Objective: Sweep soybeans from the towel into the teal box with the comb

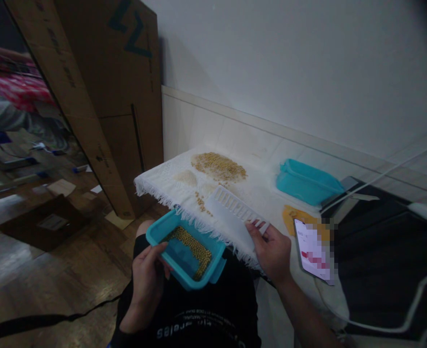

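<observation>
My left hand (150,273) grips the near left rim of a teal plastic container (186,280), held tilted over my lap just below the table's fringed edge. Yellowish soybeans (192,244) lie along its far and right sides. In my right hand (269,249) is a white slotted plastic piece (231,212), resting on or just above the cloth. Past it a broad heap of soybeans (219,166) spreads on the white cloth (163,176). Beside that heap sits a small pale pile of fine grains (185,178), with a few stray beans (201,200) nearer me.
A second teal container (306,181) stands at the right, near a phone (313,251) on an orange-yellow packet (289,215). White cables (380,328) cross a black surface at far right. A tall cardboard box (115,96) rises at left; behind it, a person's leg (21,121) shows.
</observation>
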Demonstrator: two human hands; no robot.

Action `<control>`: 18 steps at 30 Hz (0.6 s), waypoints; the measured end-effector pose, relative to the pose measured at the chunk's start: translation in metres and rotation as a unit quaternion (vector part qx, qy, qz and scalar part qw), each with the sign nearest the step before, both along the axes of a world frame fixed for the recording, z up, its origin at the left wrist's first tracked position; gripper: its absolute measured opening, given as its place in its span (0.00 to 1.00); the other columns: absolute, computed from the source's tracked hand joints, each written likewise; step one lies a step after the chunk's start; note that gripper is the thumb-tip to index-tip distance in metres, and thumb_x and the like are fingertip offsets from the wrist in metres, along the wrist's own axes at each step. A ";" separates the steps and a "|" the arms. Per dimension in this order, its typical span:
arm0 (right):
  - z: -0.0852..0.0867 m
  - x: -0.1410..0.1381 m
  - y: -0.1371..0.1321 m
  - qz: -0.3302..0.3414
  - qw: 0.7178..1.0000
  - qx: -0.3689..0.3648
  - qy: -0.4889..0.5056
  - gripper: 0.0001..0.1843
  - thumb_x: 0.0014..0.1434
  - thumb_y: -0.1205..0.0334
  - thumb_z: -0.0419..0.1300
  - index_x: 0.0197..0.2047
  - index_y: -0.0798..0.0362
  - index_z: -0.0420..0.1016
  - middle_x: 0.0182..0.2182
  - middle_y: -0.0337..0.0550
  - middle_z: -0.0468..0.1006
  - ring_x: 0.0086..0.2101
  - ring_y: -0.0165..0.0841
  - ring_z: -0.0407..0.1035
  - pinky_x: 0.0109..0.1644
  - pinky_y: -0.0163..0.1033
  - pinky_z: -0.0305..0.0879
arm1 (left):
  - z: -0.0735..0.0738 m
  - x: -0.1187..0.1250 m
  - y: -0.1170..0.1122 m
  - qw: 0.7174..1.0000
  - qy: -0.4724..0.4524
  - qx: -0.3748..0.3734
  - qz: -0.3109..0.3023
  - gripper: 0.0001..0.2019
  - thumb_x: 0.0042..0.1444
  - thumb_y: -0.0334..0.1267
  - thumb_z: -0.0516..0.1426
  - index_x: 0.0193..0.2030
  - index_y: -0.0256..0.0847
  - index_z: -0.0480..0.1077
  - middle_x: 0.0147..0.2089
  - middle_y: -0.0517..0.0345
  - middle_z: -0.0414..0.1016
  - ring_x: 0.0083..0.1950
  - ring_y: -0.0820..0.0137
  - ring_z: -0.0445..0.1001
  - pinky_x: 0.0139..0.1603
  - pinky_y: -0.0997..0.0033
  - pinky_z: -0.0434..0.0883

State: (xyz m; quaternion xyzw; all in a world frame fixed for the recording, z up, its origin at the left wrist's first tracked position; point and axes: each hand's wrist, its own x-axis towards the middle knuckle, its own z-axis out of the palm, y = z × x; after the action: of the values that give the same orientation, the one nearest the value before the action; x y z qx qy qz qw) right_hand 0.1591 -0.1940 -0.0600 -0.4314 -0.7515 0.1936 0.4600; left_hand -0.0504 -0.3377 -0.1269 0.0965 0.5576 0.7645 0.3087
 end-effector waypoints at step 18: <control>0.001 0.005 -0.011 -0.018 1.000 0.008 -0.006 0.21 0.61 0.44 0.62 0.30 0.53 0.82 0.22 0.43 0.81 0.20 0.34 0.73 0.22 0.34 0.65 | -0.003 -0.003 0.000 1.000 -0.017 0.003 0.000 0.17 0.47 0.43 0.64 0.12 0.42 0.68 0.11 0.60 0.67 0.11 0.74 0.60 0.12 0.73 0.58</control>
State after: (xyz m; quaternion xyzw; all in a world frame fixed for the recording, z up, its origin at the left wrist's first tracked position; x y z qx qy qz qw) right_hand 0.1645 -0.2053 -0.0587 -0.4420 -0.7481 0.1769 0.4623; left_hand -0.0535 -0.3382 -0.1298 0.0837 0.5501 0.7677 0.3178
